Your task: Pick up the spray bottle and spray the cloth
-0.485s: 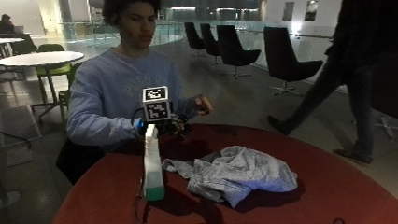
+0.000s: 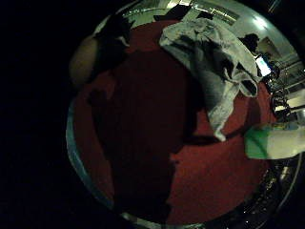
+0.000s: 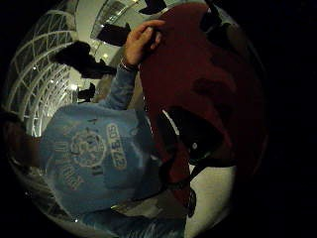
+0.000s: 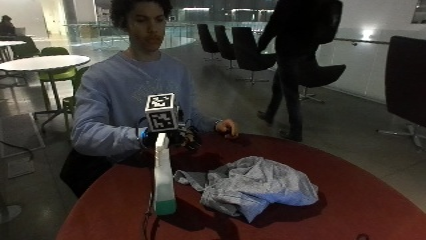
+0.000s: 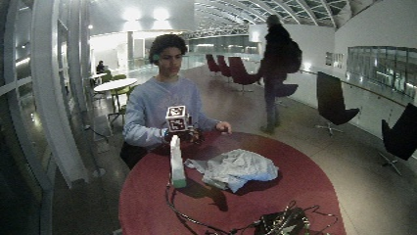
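Note:
A tall white spray bottle (image 4: 163,175) with a green base stands upright on the round red table (image 4: 359,200), left of a crumpled light grey cloth (image 4: 256,187). My gloved right hand (image 4: 180,137) hovers low over the table's far side, just behind the bottle's top and apart from it. Its fingers hang loosely and hold nothing. The little finger side palm view looks down on the cloth (image 2: 214,62), the bottle (image 2: 276,140) and bare table (image 2: 190,181). In the wide view the bottle (image 5: 176,161), the cloth (image 5: 234,169) and my hand (image 5: 186,136) stand the same way.
The person's bare left hand (image 4: 227,128) rests on the table's far edge, right of my gloved hand. A tangle of cables and a small device (image 5: 280,224) lies at the table's near edge. Chairs and other tables stand well away.
The bare left hand has come down onto the table edge. My gloved hand has sunk a little behind the bottle. Bottle and cloth have not moved.

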`<state>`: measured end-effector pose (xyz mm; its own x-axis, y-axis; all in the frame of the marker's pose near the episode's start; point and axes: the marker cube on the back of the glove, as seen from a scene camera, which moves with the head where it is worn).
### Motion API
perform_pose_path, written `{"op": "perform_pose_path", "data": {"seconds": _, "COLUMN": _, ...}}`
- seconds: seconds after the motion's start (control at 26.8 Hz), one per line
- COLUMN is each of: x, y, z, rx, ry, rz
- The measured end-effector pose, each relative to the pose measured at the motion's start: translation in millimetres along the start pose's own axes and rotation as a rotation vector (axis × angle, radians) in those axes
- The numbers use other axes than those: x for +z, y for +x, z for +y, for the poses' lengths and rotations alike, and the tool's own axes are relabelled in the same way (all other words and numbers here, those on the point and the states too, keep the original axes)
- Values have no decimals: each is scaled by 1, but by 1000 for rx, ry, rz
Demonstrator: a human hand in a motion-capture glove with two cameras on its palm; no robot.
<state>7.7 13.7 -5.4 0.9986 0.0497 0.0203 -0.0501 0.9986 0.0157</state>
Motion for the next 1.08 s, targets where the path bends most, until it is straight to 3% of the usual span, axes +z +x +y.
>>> {"op": "perform_pose_path", "data": {"seconds": 0.75, "x": -12, "y": 3, "z": 15, "rx": 19, "ry": 49, "rz": 1}}
{"op": "perform_pose_path", "data": {"seconds": 1.08, "x": -26, "y": 8, "z": 56, "rx": 114, "ry": 175, "rz": -48}}
